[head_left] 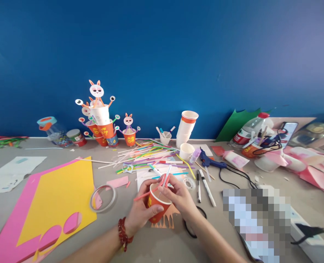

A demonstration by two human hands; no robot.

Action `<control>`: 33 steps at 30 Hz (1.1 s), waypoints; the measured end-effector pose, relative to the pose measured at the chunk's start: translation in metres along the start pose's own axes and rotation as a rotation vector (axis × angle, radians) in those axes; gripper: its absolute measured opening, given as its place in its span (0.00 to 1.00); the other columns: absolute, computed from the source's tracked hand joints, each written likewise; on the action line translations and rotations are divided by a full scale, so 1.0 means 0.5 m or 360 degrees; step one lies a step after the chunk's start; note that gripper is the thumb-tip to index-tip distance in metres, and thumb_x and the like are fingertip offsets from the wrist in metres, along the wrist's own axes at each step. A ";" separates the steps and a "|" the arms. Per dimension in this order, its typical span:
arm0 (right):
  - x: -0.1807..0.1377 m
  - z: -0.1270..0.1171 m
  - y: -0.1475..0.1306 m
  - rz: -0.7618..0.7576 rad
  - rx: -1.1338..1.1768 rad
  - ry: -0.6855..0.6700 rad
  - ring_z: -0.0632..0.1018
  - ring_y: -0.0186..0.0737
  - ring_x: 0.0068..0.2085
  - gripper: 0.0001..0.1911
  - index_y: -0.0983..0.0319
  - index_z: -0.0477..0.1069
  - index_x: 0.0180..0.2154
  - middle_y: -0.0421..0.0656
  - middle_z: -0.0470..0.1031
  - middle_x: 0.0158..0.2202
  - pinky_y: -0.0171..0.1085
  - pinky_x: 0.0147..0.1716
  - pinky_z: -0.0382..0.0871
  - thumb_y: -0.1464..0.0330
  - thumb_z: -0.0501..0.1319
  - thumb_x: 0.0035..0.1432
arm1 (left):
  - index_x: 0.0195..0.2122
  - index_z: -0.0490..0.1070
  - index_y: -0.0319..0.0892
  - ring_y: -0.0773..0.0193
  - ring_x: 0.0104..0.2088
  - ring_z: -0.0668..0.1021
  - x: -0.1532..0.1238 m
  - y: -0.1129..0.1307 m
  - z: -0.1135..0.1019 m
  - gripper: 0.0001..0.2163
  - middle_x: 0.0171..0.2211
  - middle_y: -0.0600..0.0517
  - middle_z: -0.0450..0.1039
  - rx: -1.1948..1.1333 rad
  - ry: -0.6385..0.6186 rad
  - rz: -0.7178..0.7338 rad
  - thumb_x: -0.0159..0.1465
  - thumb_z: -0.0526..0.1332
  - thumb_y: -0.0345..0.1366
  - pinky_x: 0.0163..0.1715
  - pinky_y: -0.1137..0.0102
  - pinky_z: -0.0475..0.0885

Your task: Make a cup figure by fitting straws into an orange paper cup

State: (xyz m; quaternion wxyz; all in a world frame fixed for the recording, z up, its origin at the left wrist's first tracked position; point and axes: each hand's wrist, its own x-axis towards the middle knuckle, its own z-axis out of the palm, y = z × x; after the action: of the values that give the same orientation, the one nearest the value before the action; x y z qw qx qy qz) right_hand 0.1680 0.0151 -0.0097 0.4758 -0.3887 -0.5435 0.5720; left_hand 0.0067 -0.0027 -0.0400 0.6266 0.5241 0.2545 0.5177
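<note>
a blue wall (162, 65) rises behind a grey table (107, 233). at the table's left, a pink sheet (10, 230) lies under a yellow sheet (66, 190). loose straws (147, 155) sprawl beyond the hands. the left hand (140, 208) curls around an orange paper cup (159, 212), front and centre, slightly tilted. the right hand (180, 195) pinches slim straws (167, 172) at the cup's mouth. a tape roll (114, 194) overlaps the yellow sheet's edge.
</note>
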 end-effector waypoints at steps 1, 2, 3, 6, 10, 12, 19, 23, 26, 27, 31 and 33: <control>0.000 -0.001 0.001 -0.0001 -0.0021 0.0003 0.73 0.42 0.42 0.12 0.59 0.74 0.38 0.42 0.70 0.39 0.35 0.39 0.69 0.59 0.67 0.56 | 0.54 0.63 0.47 0.49 0.54 0.73 0.000 0.000 0.001 0.27 0.54 0.46 0.68 0.0004 0.0003 0.0004 0.55 0.70 0.39 0.53 0.58 0.68; 0.000 -0.002 0.002 -0.0003 -0.0042 0.0006 0.73 0.43 0.43 0.12 0.59 0.74 0.38 0.43 0.70 0.40 0.36 0.40 0.69 0.59 0.67 0.56 | 0.55 0.63 0.48 0.48 0.54 0.73 -0.001 0.000 0.002 0.27 0.54 0.46 0.68 -0.0002 -0.0001 0.0005 0.55 0.70 0.39 0.53 0.57 0.68; 0.000 -0.004 0.002 -0.0005 -0.0061 0.0006 0.73 0.43 0.44 0.12 0.59 0.75 0.39 0.43 0.70 0.41 0.36 0.41 0.69 0.59 0.67 0.56 | 0.55 0.63 0.48 0.48 0.55 0.72 -0.001 0.001 0.002 0.28 0.55 0.45 0.67 -0.0019 -0.0014 0.0005 0.55 0.70 0.39 0.53 0.56 0.68; 0.001 -0.012 0.000 -0.0010 -0.0069 -0.0016 0.73 0.43 0.44 0.12 0.58 0.76 0.39 0.43 0.71 0.42 0.36 0.40 0.69 0.60 0.67 0.55 | 0.57 0.61 0.48 0.47 0.57 0.70 -0.003 0.007 -0.001 0.26 0.57 0.44 0.65 -0.0096 -0.0099 -0.0020 0.59 0.67 0.40 0.56 0.54 0.66; 0.001 -0.022 -0.008 -0.0011 0.0003 -0.0052 0.73 0.43 0.43 0.11 0.57 0.75 0.40 0.42 0.71 0.40 0.36 0.41 0.69 0.61 0.68 0.56 | 0.59 0.61 0.48 0.48 0.61 0.65 0.000 0.022 -0.013 0.20 0.60 0.43 0.60 -0.0058 -0.0197 0.0030 0.66 0.59 0.39 0.59 0.53 0.62; 0.000 -0.023 -0.010 -0.0004 0.0026 -0.0051 0.73 0.43 0.43 0.11 0.58 0.75 0.40 0.42 0.72 0.39 0.37 0.42 0.68 0.61 0.67 0.56 | 0.57 0.65 0.48 0.49 0.62 0.63 0.002 0.029 -0.020 0.16 0.60 0.44 0.60 0.0103 -0.0217 0.0178 0.68 0.56 0.37 0.60 0.53 0.60; -0.004 -0.015 -0.010 -0.0003 0.0102 -0.0037 0.74 0.43 0.41 0.12 0.58 0.75 0.40 0.43 0.72 0.40 0.38 0.40 0.69 0.59 0.67 0.56 | 0.54 0.68 0.46 0.51 0.60 0.65 0.007 0.029 -0.024 0.13 0.57 0.43 0.65 0.0443 -0.0155 0.0419 0.70 0.52 0.36 0.61 0.53 0.59; -0.007 -0.013 -0.010 -0.0019 0.0093 -0.0051 0.74 0.43 0.41 0.12 0.58 0.74 0.41 0.43 0.71 0.40 0.37 0.41 0.69 0.60 0.67 0.57 | 0.54 0.68 0.45 0.49 0.59 0.66 0.006 0.021 -0.023 0.14 0.57 0.43 0.66 0.0501 -0.0098 0.0437 0.71 0.51 0.36 0.60 0.51 0.59; -0.008 -0.015 -0.014 -0.0077 0.0051 -0.0093 0.73 0.44 0.44 0.14 0.58 0.74 0.42 0.44 0.70 0.43 0.38 0.43 0.68 0.57 0.64 0.59 | 0.53 0.69 0.45 0.50 0.59 0.66 0.005 0.021 -0.021 0.13 0.56 0.44 0.66 0.0504 -0.0056 0.0422 0.70 0.52 0.36 0.59 0.52 0.60; -0.007 -0.017 -0.016 -0.0119 0.0034 -0.0131 0.73 0.45 0.45 0.16 0.59 0.73 0.43 0.45 0.70 0.44 0.38 0.44 0.68 0.55 0.63 0.59 | 0.53 0.69 0.45 0.50 0.59 0.66 0.005 0.022 -0.020 0.13 0.56 0.44 0.66 0.0507 -0.0039 0.0413 0.70 0.52 0.37 0.59 0.53 0.60; -0.007 -0.023 -0.032 -0.0282 -0.0095 -0.0344 0.71 0.52 0.52 0.29 0.59 0.72 0.48 0.47 0.68 0.51 0.43 0.51 0.66 0.49 0.67 0.50 | 0.52 0.70 0.45 0.50 0.59 0.66 0.005 0.025 -0.019 0.12 0.55 0.44 0.67 0.0521 0.0031 0.0391 0.70 0.53 0.36 0.60 0.52 0.60; -0.007 -0.024 -0.038 -0.0295 -0.0237 -0.0353 0.70 0.53 0.54 0.31 0.58 0.71 0.50 0.48 0.68 0.52 0.44 0.55 0.64 0.51 0.71 0.47 | 0.52 0.70 0.45 0.49 0.59 0.66 0.007 0.025 -0.021 0.12 0.55 0.44 0.66 0.0533 0.0053 0.0394 0.69 0.53 0.36 0.59 0.51 0.60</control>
State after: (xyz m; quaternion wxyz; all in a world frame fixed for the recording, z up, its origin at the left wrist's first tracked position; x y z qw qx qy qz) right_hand 0.1826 0.0139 0.0076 0.4335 -0.3056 -0.6670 0.5232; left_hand -0.0059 0.0036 -0.0312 0.4581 0.6396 0.2809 0.5497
